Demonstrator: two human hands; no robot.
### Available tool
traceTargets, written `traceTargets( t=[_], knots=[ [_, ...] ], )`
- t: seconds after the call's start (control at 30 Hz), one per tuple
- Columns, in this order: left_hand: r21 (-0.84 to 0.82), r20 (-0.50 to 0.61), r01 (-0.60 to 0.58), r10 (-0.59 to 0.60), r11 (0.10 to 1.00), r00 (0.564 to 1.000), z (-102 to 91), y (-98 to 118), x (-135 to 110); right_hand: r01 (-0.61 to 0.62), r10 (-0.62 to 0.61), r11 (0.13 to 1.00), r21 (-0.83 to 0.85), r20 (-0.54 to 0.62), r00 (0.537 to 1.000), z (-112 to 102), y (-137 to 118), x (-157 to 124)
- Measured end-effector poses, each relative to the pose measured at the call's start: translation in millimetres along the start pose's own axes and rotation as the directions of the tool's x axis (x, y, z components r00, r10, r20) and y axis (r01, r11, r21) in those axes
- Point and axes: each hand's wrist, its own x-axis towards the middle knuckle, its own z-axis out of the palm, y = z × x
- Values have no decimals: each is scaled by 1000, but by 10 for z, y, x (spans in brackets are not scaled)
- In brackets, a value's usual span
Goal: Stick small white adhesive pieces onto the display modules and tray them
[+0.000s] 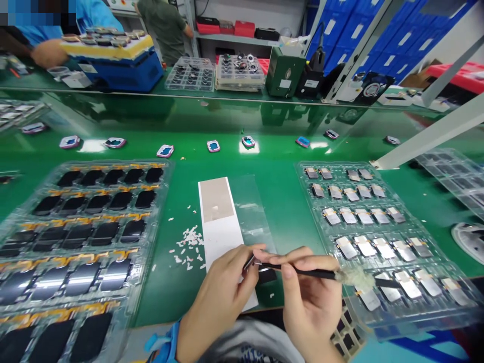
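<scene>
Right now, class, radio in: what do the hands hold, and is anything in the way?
Right hand holds black-handled tool, fluffy tuft over plastic tray. Left hand pinches small metal piece. White sheet under left hand. Nothing blocking.

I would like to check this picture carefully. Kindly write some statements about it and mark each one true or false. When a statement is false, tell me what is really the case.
1. The right hand holds a black tool with a white fluffy tuft at its end. True.
2. The left hand wears a glove. False: it is bare.
3. The tray at the left holds dark parts. True.
4. The small white scraps lie inside the tray of silver parts. False: they lie on the green bench, left of the white sheet.
5. A co-worker's hand shows beside a blue fixture. True.
</scene>
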Motion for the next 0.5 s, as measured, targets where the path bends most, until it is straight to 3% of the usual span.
traceTargets(
  t=[0.5],
  knots=[
    [80,-83,-7,13,997,996,6,-30,-8,66,-66,993,-93,1,998,105,77,-102]
  ],
)
